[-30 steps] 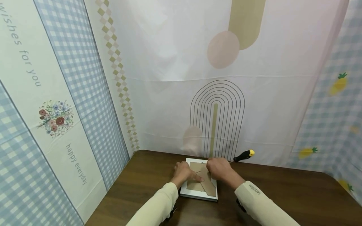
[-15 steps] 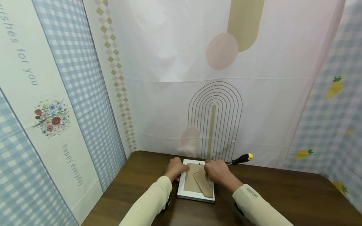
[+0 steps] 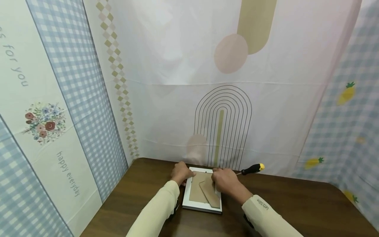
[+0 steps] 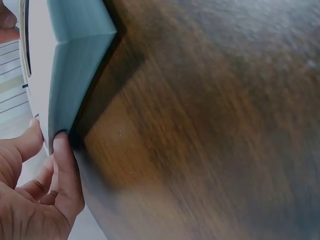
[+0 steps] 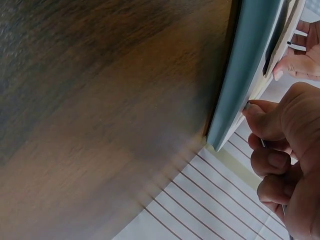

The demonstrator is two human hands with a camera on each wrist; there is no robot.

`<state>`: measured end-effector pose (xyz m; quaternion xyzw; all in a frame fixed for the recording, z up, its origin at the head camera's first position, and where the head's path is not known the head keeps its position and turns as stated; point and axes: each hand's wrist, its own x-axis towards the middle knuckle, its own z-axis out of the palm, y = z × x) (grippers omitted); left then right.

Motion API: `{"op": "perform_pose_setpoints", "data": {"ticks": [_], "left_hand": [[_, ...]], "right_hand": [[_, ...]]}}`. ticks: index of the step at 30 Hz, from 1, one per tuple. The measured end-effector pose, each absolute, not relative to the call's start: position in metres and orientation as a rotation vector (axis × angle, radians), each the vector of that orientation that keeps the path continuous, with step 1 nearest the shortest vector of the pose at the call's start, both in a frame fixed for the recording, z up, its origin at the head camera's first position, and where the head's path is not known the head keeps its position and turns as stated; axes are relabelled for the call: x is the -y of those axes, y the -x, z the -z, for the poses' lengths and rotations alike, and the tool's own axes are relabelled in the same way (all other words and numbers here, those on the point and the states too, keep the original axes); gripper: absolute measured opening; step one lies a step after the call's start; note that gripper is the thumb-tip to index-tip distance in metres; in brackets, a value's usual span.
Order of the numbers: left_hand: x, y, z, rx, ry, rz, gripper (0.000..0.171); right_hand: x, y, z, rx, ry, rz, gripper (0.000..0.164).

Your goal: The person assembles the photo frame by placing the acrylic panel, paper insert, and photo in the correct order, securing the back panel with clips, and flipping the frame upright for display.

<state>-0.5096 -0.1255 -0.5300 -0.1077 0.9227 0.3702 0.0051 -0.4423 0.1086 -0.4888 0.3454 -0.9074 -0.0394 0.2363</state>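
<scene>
Plainly, the head view gives the whole layout: a white picture frame (image 3: 201, 206) lies back side up on the brown table (image 3: 284, 200), near its far edge, with a tan backing board (image 3: 196, 191) inside the border and a slanting stand flap (image 3: 211, 195) on that board; the left hand (image 3: 180, 172) is at the far left corner and the right hand (image 3: 226, 181) at the far right; beyond the right hand a screwdriver (image 3: 251, 169) shows its black and yellow handle, pointing away to the right, while the fingers hide most of its shaft; the left wrist view adds what the head view covers, the left hand pinching the frame's corner, thumb on the back face and a finger against the side wall (image 4: 82, 65), which looks blue-green there; the right wrist view adds the right hand's grip, fingers curled round the metal shaft (image 5: 263, 143), with thumb and forefinger pinching close to its small tip (image 5: 247, 105) beside the frame's inner edge; whether the tip touches anything there, I cannot tell; the handle shows in the head view alone.
</scene>
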Motion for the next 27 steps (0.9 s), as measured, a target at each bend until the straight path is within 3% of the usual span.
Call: {"op": "perform_pose_setpoints", "data": {"ticks": [10,17,27], "left_hand": [[0.119,0.468,0.476,-2.837,0.446,-1.175,0.041],[0.117,0.471,0.472,-2.829,0.442,-1.18,0.046],[0.119,0.475,0.481,-2.803,0.389,-1.179,0.044]], "right_hand": [[-0.108,0.446,0.479,2.624,-1.0,-0.004,0.026],[-0.116,0.458,0.467,2.791,-0.992,-0.243,0.026],[-0.114,0.473,0.473,2.89,-0.849,-0.501,0.013]]}}
